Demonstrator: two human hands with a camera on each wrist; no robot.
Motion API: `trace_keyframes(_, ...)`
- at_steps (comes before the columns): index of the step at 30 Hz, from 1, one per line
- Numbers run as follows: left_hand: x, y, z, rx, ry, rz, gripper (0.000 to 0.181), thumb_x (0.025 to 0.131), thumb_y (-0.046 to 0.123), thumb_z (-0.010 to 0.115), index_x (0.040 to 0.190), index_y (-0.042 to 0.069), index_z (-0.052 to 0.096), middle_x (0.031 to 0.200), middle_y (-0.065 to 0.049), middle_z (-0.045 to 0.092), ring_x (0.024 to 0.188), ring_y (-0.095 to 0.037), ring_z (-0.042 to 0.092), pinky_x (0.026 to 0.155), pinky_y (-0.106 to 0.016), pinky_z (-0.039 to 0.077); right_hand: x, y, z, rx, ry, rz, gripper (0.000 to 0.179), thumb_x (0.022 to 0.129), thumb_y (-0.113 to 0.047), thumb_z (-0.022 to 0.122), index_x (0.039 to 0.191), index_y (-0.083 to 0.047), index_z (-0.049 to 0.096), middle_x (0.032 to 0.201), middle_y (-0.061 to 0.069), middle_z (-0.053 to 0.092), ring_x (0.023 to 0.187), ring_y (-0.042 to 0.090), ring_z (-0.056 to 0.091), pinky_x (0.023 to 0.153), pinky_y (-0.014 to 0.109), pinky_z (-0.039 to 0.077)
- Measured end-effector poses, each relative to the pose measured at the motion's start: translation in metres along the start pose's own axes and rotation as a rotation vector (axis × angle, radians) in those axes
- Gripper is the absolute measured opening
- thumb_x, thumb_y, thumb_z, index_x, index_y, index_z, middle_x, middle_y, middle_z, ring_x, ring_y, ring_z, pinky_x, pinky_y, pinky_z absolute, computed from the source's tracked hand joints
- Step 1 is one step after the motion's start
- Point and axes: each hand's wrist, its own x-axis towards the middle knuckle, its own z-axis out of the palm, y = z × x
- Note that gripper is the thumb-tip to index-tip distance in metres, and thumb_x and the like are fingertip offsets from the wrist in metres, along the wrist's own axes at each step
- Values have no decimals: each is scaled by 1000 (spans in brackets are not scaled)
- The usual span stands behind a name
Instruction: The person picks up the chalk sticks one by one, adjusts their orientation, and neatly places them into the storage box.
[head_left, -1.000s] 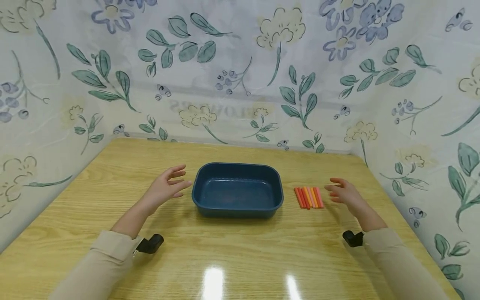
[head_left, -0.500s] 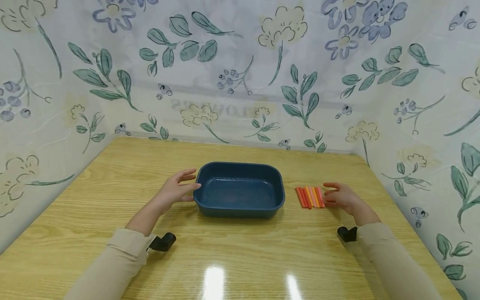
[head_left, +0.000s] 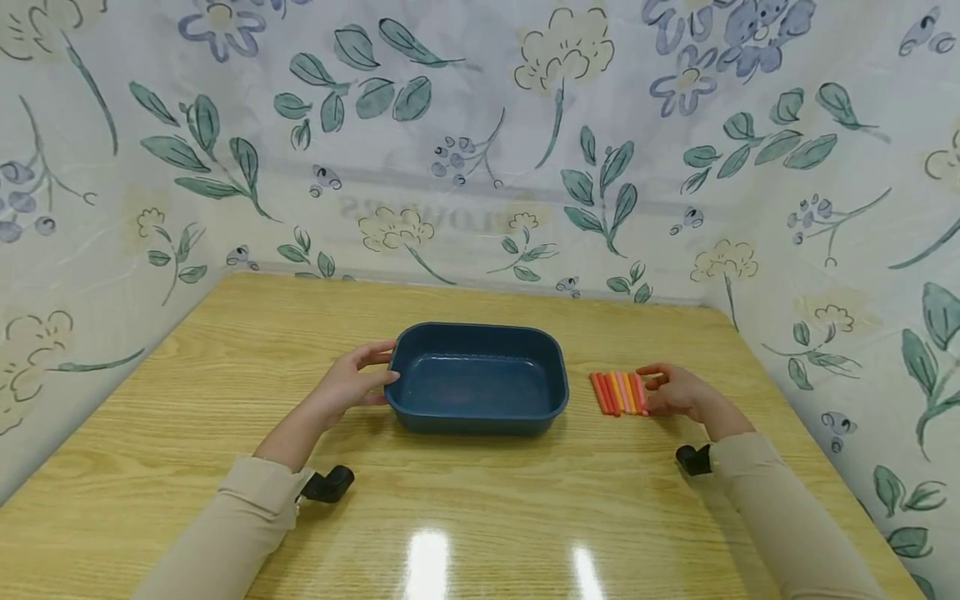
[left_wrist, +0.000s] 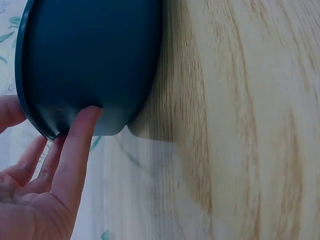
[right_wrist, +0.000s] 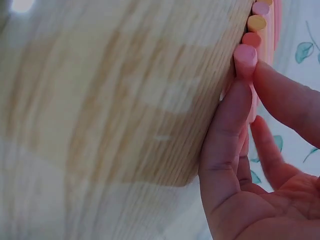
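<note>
A dark blue rectangular dish [head_left: 480, 425] stands in the middle of the table. My left hand [head_left: 348, 385] grips its left end, thumb over the rim and fingers against the outer wall; the left wrist view shows a fingertip [left_wrist: 90, 114] pressed to that wall. Right of the dish lies a row of chalk sticks [head_left: 617, 393] in red, orange, yellow and pink, side by side. At the row's right end my right hand [head_left: 684, 393] pinches the outermost pink chalk stick [right_wrist: 245, 57] between thumb and finger, close to the tabletop.
The wood-grain table [head_left: 480, 500] reaches back to a hanging floral cloth [head_left: 480, 108] that also encloses both sides. A black camera mount [head_left: 327, 483] sits on the left wrist, another mount [head_left: 693, 460] on the right. Light glares off the near tabletop.
My left hand has moved right from beside the dish and taken hold of its left end. My right hand has moved left to the chalk row and now pinches the end stick.
</note>
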Motion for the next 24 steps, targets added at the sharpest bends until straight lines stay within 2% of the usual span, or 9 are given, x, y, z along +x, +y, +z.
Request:
trace_keyframes(4,0,-1,0,-8,-1,0,59,92,4,55,145,1,28,140,-28,29,106,-40,56,77,-39,55,0,-3,2,11,24,23,65,82,14,57,136,10,21,121,26,35,87,20,53,72,30,55)
trace_keyframes(9,0,-2,0,-20,-3,5,59,92,3,55,145,1,29,140,-28,29,106,-40,56,77,-39,55,-1,-4,3,33,57,16,66,81,14,59,135,7,20,121,27,38,81,18,57,70,33,56)
trace_keyframes(13,0,-2,1,-21,-2,8,59,92,3,56,144,1,29,140,-28,29,105,-40,57,77,-40,55,-3,-5,3,55,94,-8,64,82,8,59,134,7,22,109,21,48,75,16,58,69,31,56)
trace_keyframes(18,0,-3,1,-17,4,3,59,92,4,56,144,2,30,139,-28,30,104,-39,57,77,-41,54,-6,-10,2,138,130,-32,63,86,2,55,138,6,20,91,11,56,71,13,60,70,29,55)
trace_keyframes(24,0,-2,1,-15,3,4,59,92,5,57,145,2,30,140,-28,30,105,-39,57,78,-41,54,-9,-26,5,256,152,-25,64,89,-1,54,142,4,18,91,9,57,69,11,61,72,28,56)
